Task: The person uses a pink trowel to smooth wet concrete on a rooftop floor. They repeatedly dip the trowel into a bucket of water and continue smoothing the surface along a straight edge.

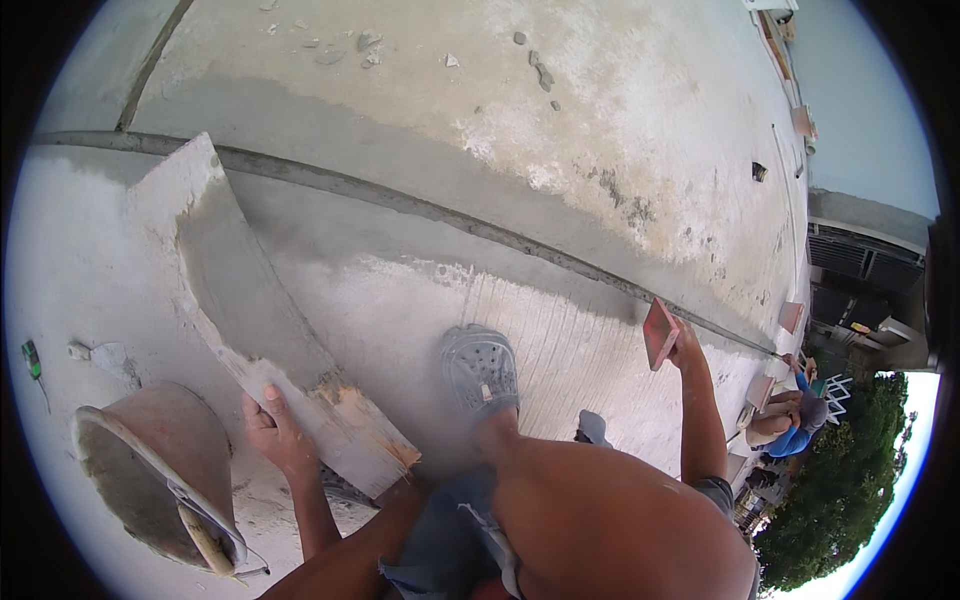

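My left hand [277,430] grips the near end of a long wooden board [240,290] smeared with grey mortar; the board lies across a fresh cement surface [560,130] and reaches up and left. My right hand [688,345] holds a small reddish float [659,333] at the edge of the ribbed wet cement, close to a dark straight line [450,215] running across the slab. My foot in a grey perforated clog [481,368] stands on the cement between the two hands, with my bare knees below it.
A mortar-caked bucket [160,470] with a handle stands at the lower left. A small green object [31,358] lies at the far left. Cement crumbs [365,45] dot the top. Another person in blue [795,415] crouches at the right edge; trees and a building lie beyond.
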Action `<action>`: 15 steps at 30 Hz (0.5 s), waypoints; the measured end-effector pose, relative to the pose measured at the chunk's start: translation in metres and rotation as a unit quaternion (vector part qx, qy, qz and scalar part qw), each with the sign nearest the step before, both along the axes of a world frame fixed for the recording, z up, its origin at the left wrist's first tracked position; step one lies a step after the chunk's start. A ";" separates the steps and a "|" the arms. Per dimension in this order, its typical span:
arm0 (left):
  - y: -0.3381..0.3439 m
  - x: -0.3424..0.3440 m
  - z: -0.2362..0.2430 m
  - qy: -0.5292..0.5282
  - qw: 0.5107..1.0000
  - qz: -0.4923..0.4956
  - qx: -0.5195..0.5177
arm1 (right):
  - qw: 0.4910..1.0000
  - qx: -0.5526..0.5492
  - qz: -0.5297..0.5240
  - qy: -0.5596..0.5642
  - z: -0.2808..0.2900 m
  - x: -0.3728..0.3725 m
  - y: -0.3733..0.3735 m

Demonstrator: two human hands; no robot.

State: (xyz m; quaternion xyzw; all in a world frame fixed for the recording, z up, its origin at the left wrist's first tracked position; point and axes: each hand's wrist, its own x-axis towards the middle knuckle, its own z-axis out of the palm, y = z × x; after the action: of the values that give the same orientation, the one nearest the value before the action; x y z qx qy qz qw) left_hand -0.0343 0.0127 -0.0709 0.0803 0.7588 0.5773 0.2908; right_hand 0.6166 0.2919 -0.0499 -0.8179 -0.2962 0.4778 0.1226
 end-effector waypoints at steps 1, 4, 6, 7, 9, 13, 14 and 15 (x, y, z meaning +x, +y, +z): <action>0.002 0.001 -0.001 0.000 1.000 -0.005 -0.001 | 1.000 -0.017 0.006 0.000 -0.001 -0.004 0.007; 0.010 0.004 0.006 -0.006 1.000 -0.004 0.010 | 1.000 -0.004 0.002 -0.028 -0.014 -0.043 0.010; 0.011 0.005 0.009 -0.013 1.000 -0.005 0.014 | 0.997 -0.002 0.065 -0.030 -0.021 -0.059 0.010; 0.010 0.005 0.008 -0.018 1.000 -0.009 0.014 | 0.997 -0.013 0.074 -0.025 -0.020 -0.063 0.012; 0.010 0.005 0.009 -0.013 1.000 -0.007 0.010 | 0.995 -0.038 0.094 -0.006 -0.018 -0.085 0.015; 0.010 0.010 0.008 -0.003 1.000 0.017 0.015 | 0.980 -0.055 0.189 0.042 0.009 -0.187 0.009; 0.010 0.011 0.010 -0.011 0.999 0.027 0.022 | 0.968 -0.062 0.239 0.045 0.023 -0.226 0.004; 0.009 0.012 0.012 -0.013 0.999 0.043 0.028 | 0.956 -0.053 0.282 0.060 0.036 -0.268 0.005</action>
State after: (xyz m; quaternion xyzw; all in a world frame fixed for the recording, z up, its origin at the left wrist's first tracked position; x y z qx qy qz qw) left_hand -0.0227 0.0217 -0.0584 0.0485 0.7414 0.6110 0.2733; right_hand 0.3482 0.2969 -0.0135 -0.6762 -0.4817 0.5557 -0.0432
